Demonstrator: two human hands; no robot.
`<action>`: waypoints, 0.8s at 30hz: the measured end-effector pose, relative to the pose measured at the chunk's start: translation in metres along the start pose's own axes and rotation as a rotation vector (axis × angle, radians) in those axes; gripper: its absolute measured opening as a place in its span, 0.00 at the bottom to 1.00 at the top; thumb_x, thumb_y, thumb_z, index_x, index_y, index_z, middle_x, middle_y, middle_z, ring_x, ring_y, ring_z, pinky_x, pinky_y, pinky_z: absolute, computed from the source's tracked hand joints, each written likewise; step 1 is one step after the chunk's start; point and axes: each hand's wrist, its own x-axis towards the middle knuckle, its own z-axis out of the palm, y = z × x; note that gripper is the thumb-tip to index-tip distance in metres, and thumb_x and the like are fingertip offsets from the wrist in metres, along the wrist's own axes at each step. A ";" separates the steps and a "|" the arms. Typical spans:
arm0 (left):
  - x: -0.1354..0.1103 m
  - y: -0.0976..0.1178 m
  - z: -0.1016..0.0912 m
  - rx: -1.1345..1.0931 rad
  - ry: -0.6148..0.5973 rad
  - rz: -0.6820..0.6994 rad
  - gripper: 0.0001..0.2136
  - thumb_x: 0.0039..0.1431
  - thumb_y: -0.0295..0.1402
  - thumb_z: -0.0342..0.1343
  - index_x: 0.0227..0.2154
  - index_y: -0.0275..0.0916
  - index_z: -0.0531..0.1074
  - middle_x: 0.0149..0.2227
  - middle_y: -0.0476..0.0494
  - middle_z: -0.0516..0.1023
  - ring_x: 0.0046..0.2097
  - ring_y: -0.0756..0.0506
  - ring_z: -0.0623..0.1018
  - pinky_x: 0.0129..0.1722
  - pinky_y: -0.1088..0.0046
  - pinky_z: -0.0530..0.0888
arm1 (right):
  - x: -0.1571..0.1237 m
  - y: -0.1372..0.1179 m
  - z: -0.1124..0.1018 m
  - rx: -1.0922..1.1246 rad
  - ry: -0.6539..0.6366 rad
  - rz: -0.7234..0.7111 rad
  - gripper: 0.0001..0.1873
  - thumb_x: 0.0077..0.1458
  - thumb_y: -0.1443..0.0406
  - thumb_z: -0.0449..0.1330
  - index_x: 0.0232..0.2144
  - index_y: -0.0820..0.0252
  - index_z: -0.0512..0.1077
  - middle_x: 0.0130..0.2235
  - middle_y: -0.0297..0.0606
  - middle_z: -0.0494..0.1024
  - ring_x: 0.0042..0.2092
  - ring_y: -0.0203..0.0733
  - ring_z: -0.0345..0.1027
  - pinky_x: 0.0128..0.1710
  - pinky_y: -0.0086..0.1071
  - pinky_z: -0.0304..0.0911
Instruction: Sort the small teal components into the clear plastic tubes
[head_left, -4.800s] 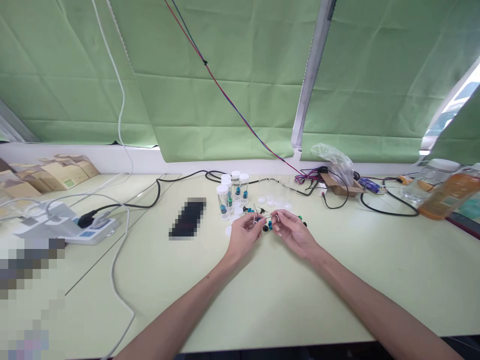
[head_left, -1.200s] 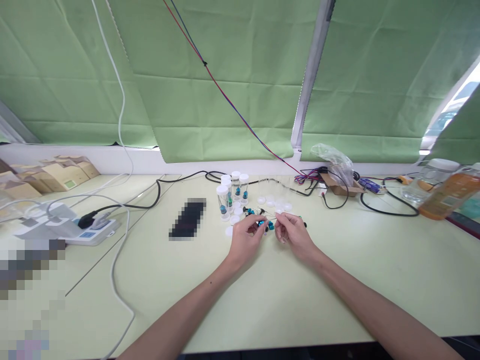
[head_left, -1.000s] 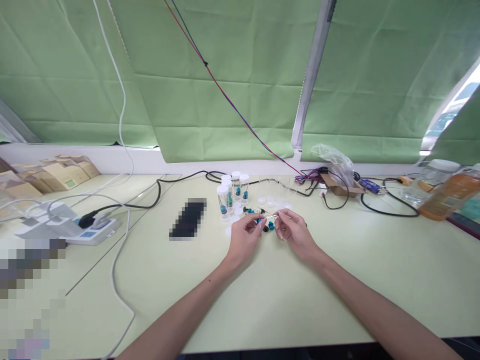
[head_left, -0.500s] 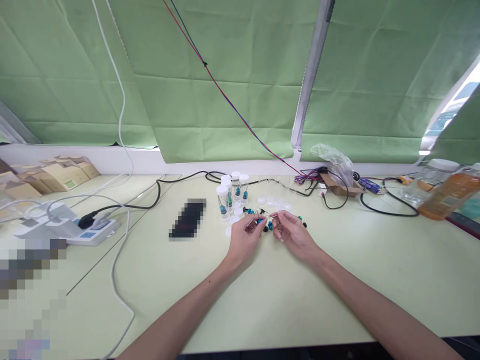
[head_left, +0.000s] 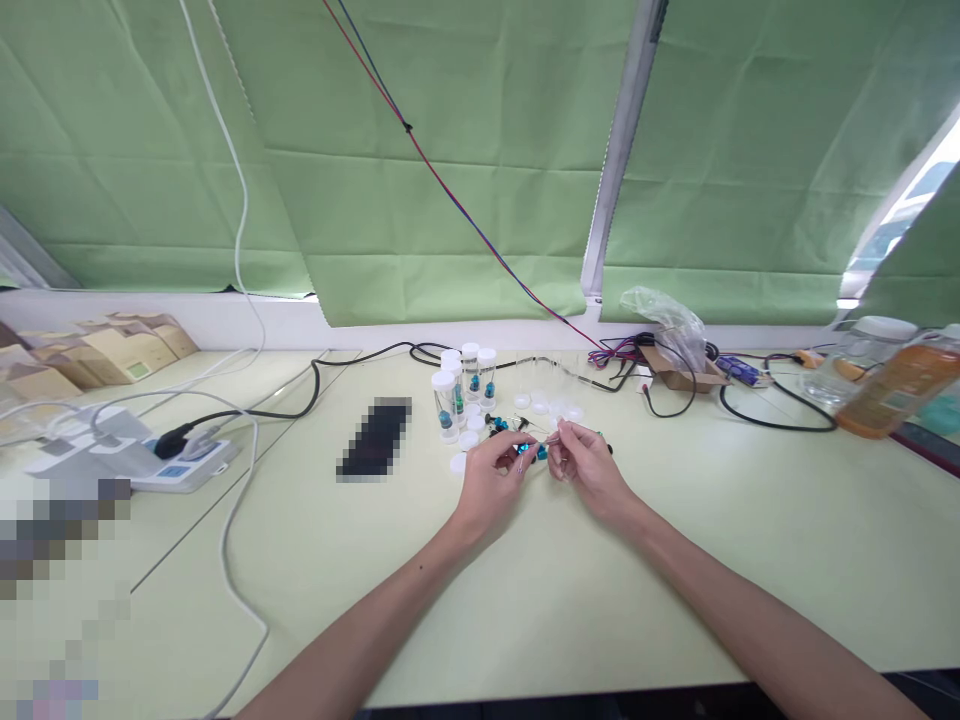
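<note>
My left hand (head_left: 491,484) and my right hand (head_left: 587,467) meet over the pale green table (head_left: 525,590), fingertips almost touching. Both pinch the thin wire legs of a small blue electronic part (head_left: 525,452). Several loose blue, green and black parts (head_left: 501,426) lie just beyond my fingers. Behind them stand several clear vials with white caps (head_left: 457,385), each holding a blue part. Loose white caps (head_left: 459,462) lie on the table around the vials.
A blurred dark object (head_left: 373,440) lies to the left. A white power strip (head_left: 142,455) with cables sits at far left. Black cables (head_left: 772,415), a small cardboard tray with a plastic bag (head_left: 675,345), a jar and an orange bottle (head_left: 892,385) line the back right.
My hands have stayed together over the loose parts, shifting only slightly. The fingers keep working the small part's wire legs between them.
</note>
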 end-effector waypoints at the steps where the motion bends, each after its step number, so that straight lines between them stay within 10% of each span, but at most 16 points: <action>1: 0.000 0.001 0.000 0.007 0.000 0.006 0.08 0.60 0.36 0.55 0.34 0.38 0.76 0.32 0.45 0.78 0.29 0.51 0.72 0.28 0.77 0.68 | 0.000 0.001 0.000 -0.011 0.014 -0.008 0.20 0.55 0.51 0.61 0.24 0.61 0.72 0.18 0.29 0.65 0.19 0.31 0.57 0.20 0.28 0.51; 24: 0.000 0.000 0.000 -0.024 0.015 -0.061 0.09 0.59 0.38 0.56 0.33 0.37 0.75 0.29 0.46 0.76 0.26 0.52 0.69 0.27 0.76 0.67 | 0.000 0.001 0.000 -0.060 0.058 0.037 0.20 0.54 0.52 0.62 0.23 0.61 0.69 0.18 0.28 0.65 0.18 0.30 0.57 0.18 0.26 0.50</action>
